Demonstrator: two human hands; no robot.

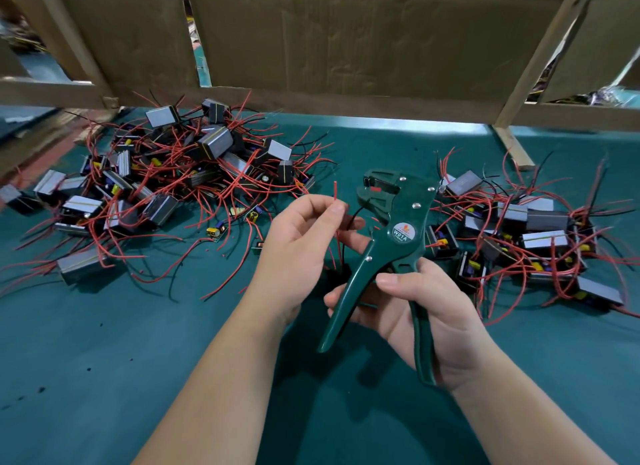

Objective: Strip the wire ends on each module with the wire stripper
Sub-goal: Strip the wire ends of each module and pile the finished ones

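Glossy green plastic stripper [398, 229] with shiny metal rivets [417, 206]; matt teal cloth [104, 360] across the lower frame; matt brown cardboard [346, 42] and bare pale wood slats [543, 59] along the top.

teal table [138, 343], two heaps of modules [166, 174]

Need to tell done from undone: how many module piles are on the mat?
2. The left pile sits on the mat beyond the left hand; the right pile sits behind the stripper in the right hand. More modules may be hidden under the hands.
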